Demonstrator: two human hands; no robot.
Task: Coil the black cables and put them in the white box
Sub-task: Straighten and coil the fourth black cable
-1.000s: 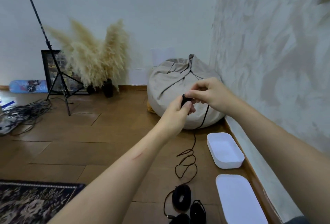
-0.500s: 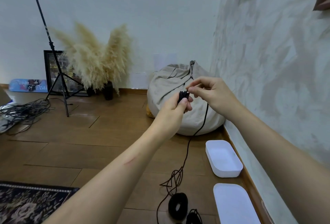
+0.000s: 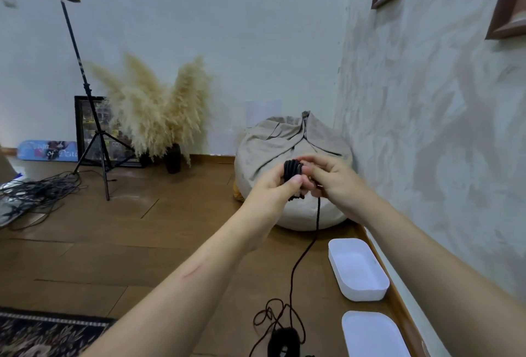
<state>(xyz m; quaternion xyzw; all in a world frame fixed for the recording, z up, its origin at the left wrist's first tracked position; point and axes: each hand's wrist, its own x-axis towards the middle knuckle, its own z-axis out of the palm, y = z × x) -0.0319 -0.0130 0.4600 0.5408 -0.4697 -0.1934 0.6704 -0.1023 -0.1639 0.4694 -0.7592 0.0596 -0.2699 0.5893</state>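
Held up in front of me, a small coil of black cable (image 3: 293, 170) sits wound round the fingers of my left hand (image 3: 277, 187). My right hand (image 3: 331, 178) pinches the same cable right beside the coil. From there the loose cable (image 3: 299, 260) hangs down to a tangle on the floor by a black coiled bundle (image 3: 283, 342). The open white box (image 3: 357, 268) stands on the floor by the right wall, with nothing in it. Its white lid (image 3: 375, 334) lies nearer to me.
A beige beanbag (image 3: 290, 157) sits in the corner behind my hands. A light stand (image 3: 91, 106), pampas grass in a dark vase (image 3: 159, 117) and a heap of dark cables (image 3: 34, 191) are at the left. A patterned rug (image 3: 42, 336) lies at the bottom left.
The coil on my left hand has grown thicker. The floor tangle has been drawn up and the hanging cable runs straighter. The view has tilted upward.
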